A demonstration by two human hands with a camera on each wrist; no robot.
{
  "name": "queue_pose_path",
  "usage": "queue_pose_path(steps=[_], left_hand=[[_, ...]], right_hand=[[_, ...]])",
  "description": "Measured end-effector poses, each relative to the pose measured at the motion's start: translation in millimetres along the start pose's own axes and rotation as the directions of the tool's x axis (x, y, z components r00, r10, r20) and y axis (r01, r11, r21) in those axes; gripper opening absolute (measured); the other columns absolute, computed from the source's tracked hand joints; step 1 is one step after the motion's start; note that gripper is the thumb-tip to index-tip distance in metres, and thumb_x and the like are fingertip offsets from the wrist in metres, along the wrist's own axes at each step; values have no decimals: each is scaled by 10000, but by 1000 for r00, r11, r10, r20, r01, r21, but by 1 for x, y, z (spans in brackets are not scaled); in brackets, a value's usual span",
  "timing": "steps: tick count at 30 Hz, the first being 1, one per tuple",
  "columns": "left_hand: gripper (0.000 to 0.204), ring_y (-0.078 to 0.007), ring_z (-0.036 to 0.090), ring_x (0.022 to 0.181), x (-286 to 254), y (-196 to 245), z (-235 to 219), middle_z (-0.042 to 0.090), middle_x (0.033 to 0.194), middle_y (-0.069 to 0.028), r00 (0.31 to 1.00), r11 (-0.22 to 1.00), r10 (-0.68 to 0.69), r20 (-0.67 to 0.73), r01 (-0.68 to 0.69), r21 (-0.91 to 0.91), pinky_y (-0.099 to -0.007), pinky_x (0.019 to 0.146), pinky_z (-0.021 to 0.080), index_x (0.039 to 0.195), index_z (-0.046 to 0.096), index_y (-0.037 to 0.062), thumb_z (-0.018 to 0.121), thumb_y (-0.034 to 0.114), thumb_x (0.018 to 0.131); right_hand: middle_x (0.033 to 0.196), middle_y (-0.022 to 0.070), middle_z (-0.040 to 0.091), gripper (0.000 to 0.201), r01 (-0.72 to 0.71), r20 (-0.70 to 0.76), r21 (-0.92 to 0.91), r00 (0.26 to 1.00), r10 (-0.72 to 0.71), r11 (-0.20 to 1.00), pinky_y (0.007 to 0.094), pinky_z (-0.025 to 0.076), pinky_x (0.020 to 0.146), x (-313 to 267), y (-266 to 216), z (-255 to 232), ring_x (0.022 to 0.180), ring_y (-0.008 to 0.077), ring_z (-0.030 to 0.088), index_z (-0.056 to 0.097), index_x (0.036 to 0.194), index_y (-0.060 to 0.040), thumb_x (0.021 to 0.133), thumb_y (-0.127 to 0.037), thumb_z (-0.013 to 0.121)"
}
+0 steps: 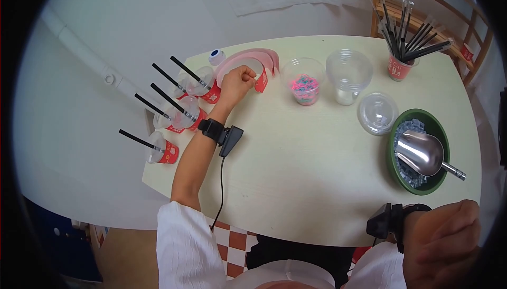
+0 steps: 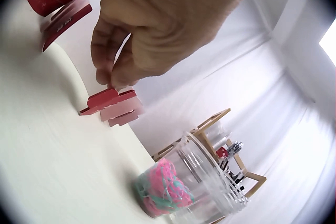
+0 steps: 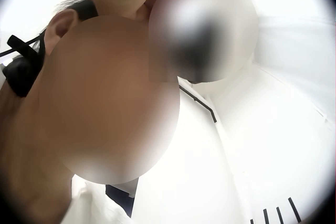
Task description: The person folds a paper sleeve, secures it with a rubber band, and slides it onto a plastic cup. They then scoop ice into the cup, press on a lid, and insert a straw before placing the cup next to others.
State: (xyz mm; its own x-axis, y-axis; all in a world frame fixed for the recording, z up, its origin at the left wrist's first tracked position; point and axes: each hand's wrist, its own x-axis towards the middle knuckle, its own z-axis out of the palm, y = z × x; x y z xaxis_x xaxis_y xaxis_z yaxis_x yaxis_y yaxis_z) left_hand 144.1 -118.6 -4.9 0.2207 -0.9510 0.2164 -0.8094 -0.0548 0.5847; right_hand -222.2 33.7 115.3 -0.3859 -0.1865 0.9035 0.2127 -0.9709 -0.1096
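My left hand (image 1: 238, 86) is over the far left of the table, thumb and fingers pinching a red paper cup sleeve (image 1: 261, 80). The left wrist view shows the sleeve (image 2: 111, 106) hanging edge-on below the fingertips, with pink inner paper. Curved pink-and-red sleeves (image 1: 264, 57) lie just behind the hand. A clear cup with pink and teal shreds (image 1: 304, 87) stands right of it. My right hand (image 1: 446, 236) is raised at the lower right, above the table's near edge, fingers bent; whether it holds anything I cannot tell. In the right wrist view, blurred patches cover much of the scene.
Several lidded cups with red sleeves (image 1: 169, 153) and black straws line the left edge. Stacked clear cups (image 1: 348, 72), a clear lid (image 1: 378, 113) and a cup of wrapped straws (image 1: 400, 70) stand farther right. A metal scoop (image 1: 422, 152) rests in a green bowl (image 1: 444, 136).
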Motion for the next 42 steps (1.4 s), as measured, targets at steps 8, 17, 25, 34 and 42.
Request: queue_pose_path(steps=[8,17,25,34,42], left_hand=[[228,-159,654,730,-1,-9,6,680,786,-79,999,998,38,4,-38,-46,-275,692,501,944,628,23,657,71,724],[217,-149,636,697,0,-3,3,666,748,-61,1000,1000,14,-18,-14,-18,-269,671,491,943,639,48,614,68,728],[236,-143,607,654,-1,-3,-3,615,698,-48,969,994,105,-225,-104,17,-280,642,478,980,621,57,571,37,750],[273,-82,555,751,-30,46,-56,578,915,-32,886,860,-31,-463,-212,-464,-205,590,432,1127,553,59,463,15,873],[284,-165,556,869,-80,108,-80,566,1001,-107,908,290,-18,-418,-396,-872,-239,738,495,1167,513,-55,474,14,894]], right_hand=[[645,-77,478,158,-84,319,-120,940,118,989,232,272,437,12,-5,-28,423,73,414,438,757,-170,887,-226,508],[550,-134,439,290,55,104,-128,994,-42,990,200,260,542,-17,-2,-54,456,-16,404,391,568,-235,827,-249,520],[608,-10,456,164,-189,5,-405,978,209,895,254,269,383,5,-24,2,411,122,414,428,775,-110,868,-156,555],[612,-84,461,186,78,156,149,983,-101,986,227,274,486,5,9,-33,439,66,404,451,668,-204,841,-190,520],[657,-18,496,149,20,130,-98,992,-7,995,269,303,407,1,-1,-1,435,135,460,420,844,-111,872,-164,557]])
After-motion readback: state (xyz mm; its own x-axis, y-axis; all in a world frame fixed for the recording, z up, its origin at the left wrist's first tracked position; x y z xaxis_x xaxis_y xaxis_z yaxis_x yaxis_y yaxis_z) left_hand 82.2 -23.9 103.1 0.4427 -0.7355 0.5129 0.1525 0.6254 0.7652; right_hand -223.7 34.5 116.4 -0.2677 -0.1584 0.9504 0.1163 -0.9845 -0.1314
